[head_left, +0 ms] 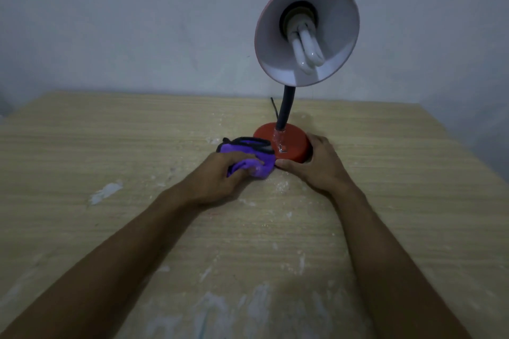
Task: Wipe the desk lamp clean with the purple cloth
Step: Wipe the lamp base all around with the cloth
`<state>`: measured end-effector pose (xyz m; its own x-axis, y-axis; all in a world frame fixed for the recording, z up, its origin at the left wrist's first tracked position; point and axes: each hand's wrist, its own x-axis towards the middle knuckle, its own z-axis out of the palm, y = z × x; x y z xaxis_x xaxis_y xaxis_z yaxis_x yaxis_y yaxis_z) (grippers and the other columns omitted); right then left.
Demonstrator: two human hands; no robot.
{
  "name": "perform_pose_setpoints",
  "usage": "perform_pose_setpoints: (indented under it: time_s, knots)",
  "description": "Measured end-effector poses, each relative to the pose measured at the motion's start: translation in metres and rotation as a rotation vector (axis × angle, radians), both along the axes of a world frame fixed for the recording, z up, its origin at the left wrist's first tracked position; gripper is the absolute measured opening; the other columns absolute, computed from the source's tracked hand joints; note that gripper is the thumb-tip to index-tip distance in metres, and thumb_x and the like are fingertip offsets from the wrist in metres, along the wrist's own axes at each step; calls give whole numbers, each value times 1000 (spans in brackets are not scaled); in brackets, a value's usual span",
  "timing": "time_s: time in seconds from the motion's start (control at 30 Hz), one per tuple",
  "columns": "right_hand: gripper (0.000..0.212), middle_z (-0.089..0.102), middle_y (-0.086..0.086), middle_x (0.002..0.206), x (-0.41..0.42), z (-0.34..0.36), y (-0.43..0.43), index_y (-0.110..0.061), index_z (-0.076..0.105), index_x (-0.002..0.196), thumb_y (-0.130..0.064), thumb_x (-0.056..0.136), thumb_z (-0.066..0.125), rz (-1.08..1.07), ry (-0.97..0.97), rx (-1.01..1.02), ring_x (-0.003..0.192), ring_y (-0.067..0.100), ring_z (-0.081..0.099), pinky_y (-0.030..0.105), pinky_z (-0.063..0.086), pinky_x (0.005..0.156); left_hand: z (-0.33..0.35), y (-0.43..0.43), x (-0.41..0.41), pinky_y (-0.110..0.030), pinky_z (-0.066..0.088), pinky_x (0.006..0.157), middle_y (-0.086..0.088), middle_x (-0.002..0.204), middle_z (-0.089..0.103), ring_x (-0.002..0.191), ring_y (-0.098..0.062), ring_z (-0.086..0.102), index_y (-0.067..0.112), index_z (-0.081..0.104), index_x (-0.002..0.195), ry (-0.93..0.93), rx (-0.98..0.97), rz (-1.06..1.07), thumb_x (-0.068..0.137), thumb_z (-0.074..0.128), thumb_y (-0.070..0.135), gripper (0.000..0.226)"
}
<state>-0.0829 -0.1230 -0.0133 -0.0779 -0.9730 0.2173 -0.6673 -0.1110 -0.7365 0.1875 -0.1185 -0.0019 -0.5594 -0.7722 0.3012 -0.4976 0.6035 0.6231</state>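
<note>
Left grip (220, 175) holds purple cloth (260, 169) against lamp base (293, 143) held by right grip (316, 166).

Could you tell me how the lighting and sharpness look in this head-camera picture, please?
Head view: dim, bluish, the bulb unlit; a small glint on the red lamp base by the neck; the left hand gripping the purple cloth looks slightly soft; wide-angle stretch lengthens both forearms.

Wide open across the table (96, 140) far left and right — crowded at the lamp base (292, 146) by purple cloth (243, 149), left hand (220, 176) and right hand (316, 166). Overhead, barred by shade (334, 19) and neck (285, 107).
</note>
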Motion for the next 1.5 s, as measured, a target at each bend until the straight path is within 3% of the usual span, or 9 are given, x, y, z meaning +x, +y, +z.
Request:
perform_pose_setpoints:
  time_s: [0.1, 0.2, 0.3, 0.5, 0.63, 0.77, 1.07, 1.27, 1.5]
  knots:
    - [101, 55, -8, 134, -1, 0, 0, -37, 54, 141, -77, 54, 87, 3, 10, 3, 117, 9, 56, 29, 49, 97, 9, -10, -7, -22, 48, 73, 7, 88, 74, 79, 2, 66, 26, 72, 96, 212, 38, 272, 107, 56, 30, 19]
    - [104, 56, -10, 135, -1, 1, 0, -39, 54, 141, -83, 52, 84, 13, 17, 22, 119, 8, 57, 34, 53, 100, 16, -48, -22, -35, 49, 69, 1, 76, 67, 77, -24, 67, 17, 70, 98, 421, 12, 565, 107, 52, 39, 29]
    - [103, 54, -6, 140, -5, 2, -1, -38, 51, 144, -82, 56, 82, 34, 68, 45, 126, 13, 54, 41, 51, 106, 21, -76, -42, -32, 44, 64, 6, 71, 64, 73, -27, 65, 24, 68, 102, 320, 167, 516, 108, 48, 44, 29]
    - [106, 51, 0, 146, -10, 0, -6, -30, 44, 150, -81, 63, 77, 62, 150, 62, 132, 19, 48, 43, 46, 111, 30, -101, -79, -35, 43, 96, -8, 129, 67, 108, -21, 61, 12, 66, 131, 59, 466, 321, 110, 38, 49, 51]
    - [104, 49, 1, 148, -11, -3, -8, -30, 41, 152, -76, 67, 79, 70, 143, 53, 135, 20, 45, 44, 44, 113, 33, -94, -78, -30, 27, 91, -3, 125, 61, 108, -19, 53, 12, 63, 132, -43, 373, 354, 111, 37, 48, 49]
    - [105, 43, 2, 154, -11, -6, -11, -30, 35, 156, -73, 71, 78, 83, 155, 78, 139, 21, 40, 39, 40, 114, 11, -81, -58, -34, 39, 95, -7, 119, 66, 114, -26, 59, 10, 68, 115, -16, 277, 452, 110, 39, 50, 49]
    - [103, 44, 2, 154, -7, -1, -3, -30, 36, 156, -72, 72, 78, 77, 156, 86, 139, 22, 42, 35, 39, 109, 0, -26, -29, -34, 35, 67, -2, 78, 61, 77, -18, 55, 19, 56, 71, 117, 255, 505, 109, 50, 40, 43]
    - [96, 43, 3, 155, -7, 9, -3, -32, 34, 158, -79, 79, 63, 95, 116, 211, 137, 25, 47, 48, 43, 114, -4, 10, -36, -32, 35, 68, 3, 69, 55, 67, -15, 52, 22, 53, 71, -21, 108, 457, 108, 51, 39, 41]
    - [73, 57, -5, 144, -10, 16, 8, -30, 43, 154, -56, 90, 69, 153, 53, 173, 125, 15, 57, 35, 46, 106, -3, 38, -52, -34, 37, 76, 4, 72, 57, 75, -17, 56, 22, 55, 73, -51, 117, 412, 107, 51, 43, 41]
